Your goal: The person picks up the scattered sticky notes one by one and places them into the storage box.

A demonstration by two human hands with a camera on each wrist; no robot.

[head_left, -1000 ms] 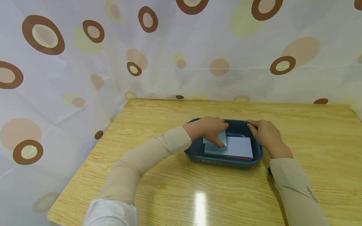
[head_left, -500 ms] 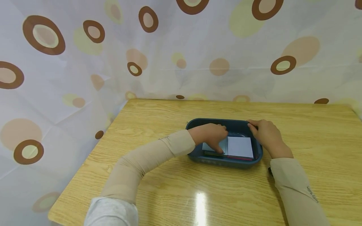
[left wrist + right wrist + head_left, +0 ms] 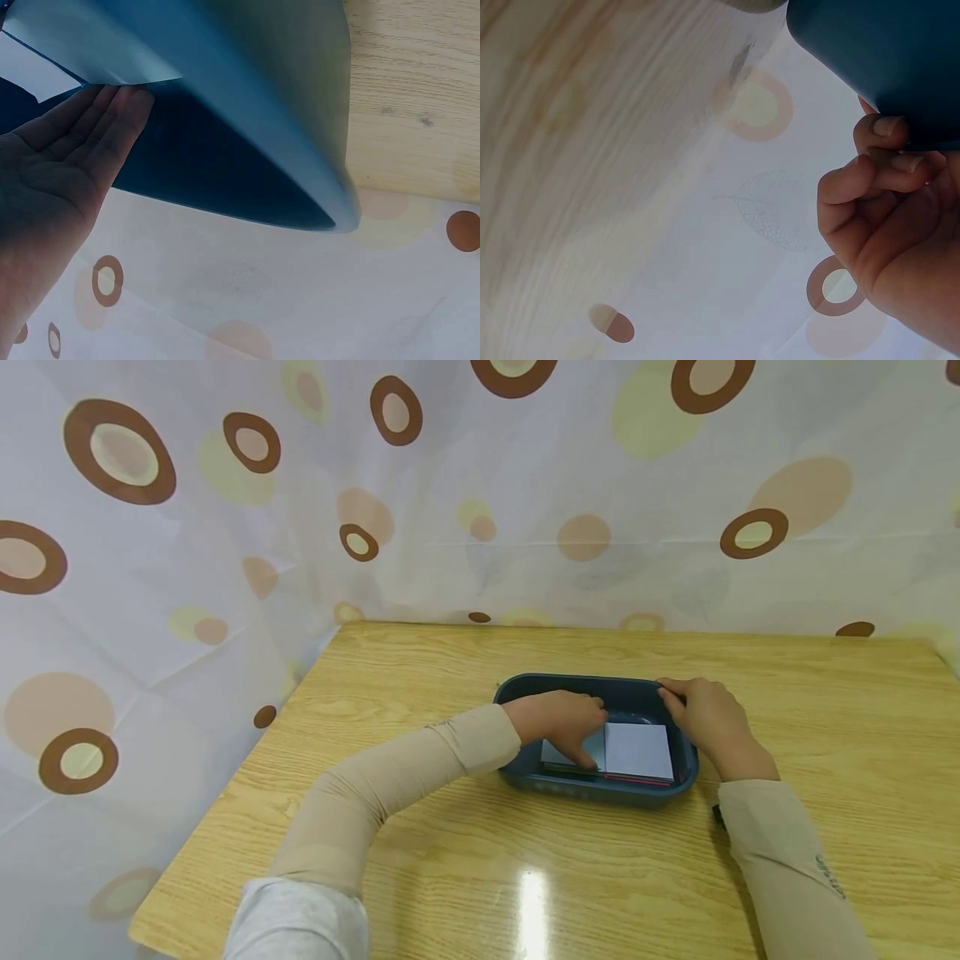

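Observation:
A dark blue plastic basin (image 3: 592, 790) stands on the table in the head view. Inside it, side by side, lie a left notebook (image 3: 557, 757) with pale bluish pages and a right notebook (image 3: 637, 750) with a white top and a red edge beneath. My left hand (image 3: 566, 720) spans the left one, thumb at its near edge and fingers toward its far edge, hiding part of it. In the left wrist view the fingertips (image 3: 139, 101) lie right at the sheet's edge. My right hand (image 3: 900, 217) pinches the basin's rim at its far right corner.
The wooden table (image 3: 420, 877) runs around the basin on all sides. Behind and to the left hangs a white curtain (image 3: 480, 485) with brown and beige circles. A small black item (image 3: 718, 816) shows beside the right sleeve's cuff.
My left hand has come down and nearer with the left notebook, which now lies level with the right one instead of raised and set back. My right hand stays on the rim.

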